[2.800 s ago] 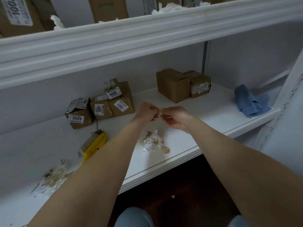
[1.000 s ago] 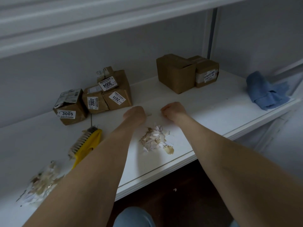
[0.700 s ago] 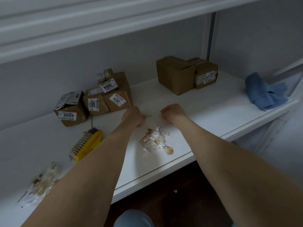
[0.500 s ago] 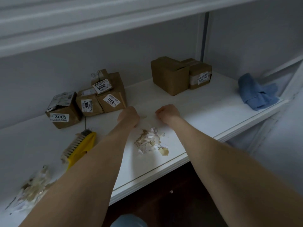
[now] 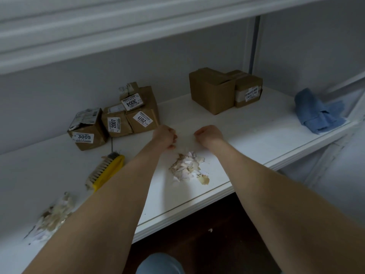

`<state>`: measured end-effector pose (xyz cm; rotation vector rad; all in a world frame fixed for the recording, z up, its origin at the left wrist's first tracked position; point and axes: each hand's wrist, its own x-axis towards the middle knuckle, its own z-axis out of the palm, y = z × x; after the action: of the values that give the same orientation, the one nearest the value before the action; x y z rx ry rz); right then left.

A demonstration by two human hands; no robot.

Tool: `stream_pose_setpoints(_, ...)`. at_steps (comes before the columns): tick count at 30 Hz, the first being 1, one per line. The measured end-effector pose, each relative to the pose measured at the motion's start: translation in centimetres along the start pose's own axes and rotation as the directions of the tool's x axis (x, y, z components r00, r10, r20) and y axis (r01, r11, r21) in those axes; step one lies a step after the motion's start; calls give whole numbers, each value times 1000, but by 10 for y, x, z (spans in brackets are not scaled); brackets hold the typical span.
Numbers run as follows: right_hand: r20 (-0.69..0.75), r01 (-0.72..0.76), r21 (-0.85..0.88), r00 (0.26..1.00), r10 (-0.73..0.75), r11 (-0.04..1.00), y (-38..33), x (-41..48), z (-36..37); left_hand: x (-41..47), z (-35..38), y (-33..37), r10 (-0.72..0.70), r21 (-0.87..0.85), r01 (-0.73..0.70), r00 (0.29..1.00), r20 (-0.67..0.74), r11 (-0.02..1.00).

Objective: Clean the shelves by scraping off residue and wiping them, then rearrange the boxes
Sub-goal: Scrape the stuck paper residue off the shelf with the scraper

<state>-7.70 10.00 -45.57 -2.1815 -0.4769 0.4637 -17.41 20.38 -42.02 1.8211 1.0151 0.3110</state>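
Both my hands are down on the white shelf (image 5: 256,135), knuckles up and fingers curled. My left hand (image 5: 165,136) and my right hand (image 5: 208,134) are a short gap apart. Each pinches one end of a faint, pale strip of residue (image 5: 185,139) lying on the shelf between them. Just in front of them sits a heap of peeled scraps (image 5: 187,168). Small labelled brown boxes 3005 (image 5: 87,129), 2007 (image 5: 116,123), 2011 (image 5: 143,119) and 3004 (image 5: 132,99) cluster at the back left. Two larger brown boxes (image 5: 213,89) stand at the back right.
A yellow-handled brush (image 5: 106,171) lies left of my left forearm. A second scrap heap (image 5: 53,216) sits at the near left. A crumpled blue cloth (image 5: 318,113) rests at the shelf's right end. The upper shelf's front edge (image 5: 118,32) overhangs. Dark floor lies below.
My hands have come down from a raised pinch above the shelf onto its surface behind the scrap heap. In the last second they have stayed there, slightly apart.
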Motion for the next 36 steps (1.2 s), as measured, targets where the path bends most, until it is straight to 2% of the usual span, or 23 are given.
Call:
stream_pose_setpoints(4, 52, -18, 62, 999, 15, 998, -3, -8, -6, -4, -19, -5, 58, -99, -59, 998, -14, 993)
stream_pose_setpoints(8, 106, -91, 289, 992, 62, 953, -6, -18, -9, -21, -25, 2, 134, -218, -121, 990, 43, 968)
stream_pose_setpoints(12, 108, -144, 418, 988, 108, 897, -9, -30, -10, -40, -23, 11, 205, -191, -184, 974, 99, 964)
stream_pose_setpoints(15, 124, -118, 435, 990, 70, 893, -7, -41, -24, -49, -23, 15, 219, -151, -204, 972, 86, 967)
stream_pose_setpoints(22, 17, -119, 405, 992, 123, 906, 4, -65, -46, -77, 4, 22, 278, -103, -271, 958, 70, 957)
stream_pose_setpoints(28, 43, -101, 392, 995, 92, 914, 24, -97, -69, -111, 37, 28, 315, -119, -304, 944, 94, 945)
stream_pose_setpoints(33, -107, -71, 481, 984, 139, 874, 44, -130, -79, -147, 55, 19, 296, -154, -283, 953, 66, 947)
stream_pose_setpoints(36, -129, -64, 515, 980, 151, 855, 65, -150, -85, -171, 72, 12, 285, -147, -269, 953, 101, 952)
